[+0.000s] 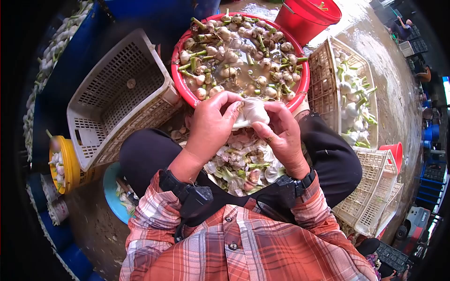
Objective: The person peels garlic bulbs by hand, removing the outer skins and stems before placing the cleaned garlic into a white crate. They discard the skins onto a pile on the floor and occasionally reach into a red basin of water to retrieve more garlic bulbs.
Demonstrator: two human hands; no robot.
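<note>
A white garlic bulb (253,111) is held between both hands just above my lap. My left hand (210,125) grips its left side with the thumb on top. My right hand (281,133) pinches its right side, fingers curled around the skin. Under the hands lies a pile of peeled garlic skins and green stem bits (243,164) between my knees. Just beyond the hands stands a red basin (183,89) full of muddy water and unpeeled garlic with green stems.
A tilted white plastic crate (117,93) sits at left, another crate with cleaned garlic (351,93) at right. A red bucket (307,16) stands behind the basin. Stacked empty crates (375,192) are at lower right, a yellow container (65,164) at left. Wet concrete floor.
</note>
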